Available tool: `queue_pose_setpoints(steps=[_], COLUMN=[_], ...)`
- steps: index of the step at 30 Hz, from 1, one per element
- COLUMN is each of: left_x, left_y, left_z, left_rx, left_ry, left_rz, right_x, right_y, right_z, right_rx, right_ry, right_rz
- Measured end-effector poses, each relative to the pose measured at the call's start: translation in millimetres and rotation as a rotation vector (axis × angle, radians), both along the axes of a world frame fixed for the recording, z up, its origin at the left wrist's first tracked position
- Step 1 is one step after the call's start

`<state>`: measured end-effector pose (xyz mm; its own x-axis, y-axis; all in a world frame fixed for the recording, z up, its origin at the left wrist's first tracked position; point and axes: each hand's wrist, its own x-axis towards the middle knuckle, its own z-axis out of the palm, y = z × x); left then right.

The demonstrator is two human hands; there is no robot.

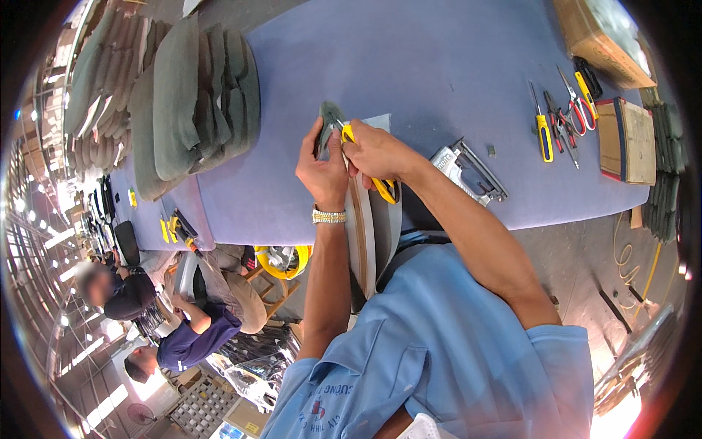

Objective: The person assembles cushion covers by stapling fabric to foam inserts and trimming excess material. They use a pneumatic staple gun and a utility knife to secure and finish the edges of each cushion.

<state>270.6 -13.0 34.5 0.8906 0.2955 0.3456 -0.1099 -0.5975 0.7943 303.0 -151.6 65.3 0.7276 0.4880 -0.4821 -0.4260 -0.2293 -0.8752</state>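
Observation:
A long curved panel (358, 234), with grey cloth along its side and a brown and pale inner face, leans from my lap up over the table edge. My left hand (324, 170) is closed on the grey-green fabric end (330, 115) of this panel, thumb and fingers pinching it. My right hand (380, 152) grips a yellow-and-black-handled tool (384, 191), its metal tip against the fabric beside my left thumb. My fingers hide most of the tool, so its exact kind is unclear. Right of my right hand, a silver staple gun (468, 173) lies on the table.
Stacked grey-green padded panels (179, 102) stand at the left of the blue-covered table (409, 58). A screwdriver (542, 132), pliers (563, 132) and scissors (579, 106) lie right, near a small box (627, 141). A yellow bucket (281, 262) and seated co-workers (197, 329) are lower left.

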Motion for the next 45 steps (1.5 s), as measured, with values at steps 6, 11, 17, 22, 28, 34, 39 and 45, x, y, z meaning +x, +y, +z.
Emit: queue_pose_setpoints(steps=[6, 11, 17, 22, 28, 34, 39, 45], left_x=[8, 12, 17, 17, 12, 7, -3, 2], left_y=[15, 13, 18, 18, 4, 8, 21, 27], left_z=[8, 22, 13, 10, 25, 20, 26, 33], left_rx=[0.261, 0.298, 0.215, 0.248, 0.221, 0.224, 0.239, 0.191], left_ry=[0.106, 0.267, 0.222, 0.192, 0.354, 0.262, 0.299, 0.468], left_rz=[-0.017, 0.050, 0.066, 0.043, 0.063, 0.004, -0.036, -0.026], right_x=[-7, -8, -8, -7, -11, -23, -32, -57], right_y=[4, 3, 3, 0, -5, -17, -93, -206], right_z=[7, 8, 3, 4, -2, -4, -15, -100], right_rx=[0.029, 0.014, 0.038, 0.038, 0.102, 0.253, 0.119, -0.604], right_ry=[0.041, 0.044, 0.044, 0.039, 0.046, 0.061, 0.071, -0.200], right_rz=[-0.087, -0.094, -0.106, -0.114, -0.172, -0.278, -0.463, -0.438])
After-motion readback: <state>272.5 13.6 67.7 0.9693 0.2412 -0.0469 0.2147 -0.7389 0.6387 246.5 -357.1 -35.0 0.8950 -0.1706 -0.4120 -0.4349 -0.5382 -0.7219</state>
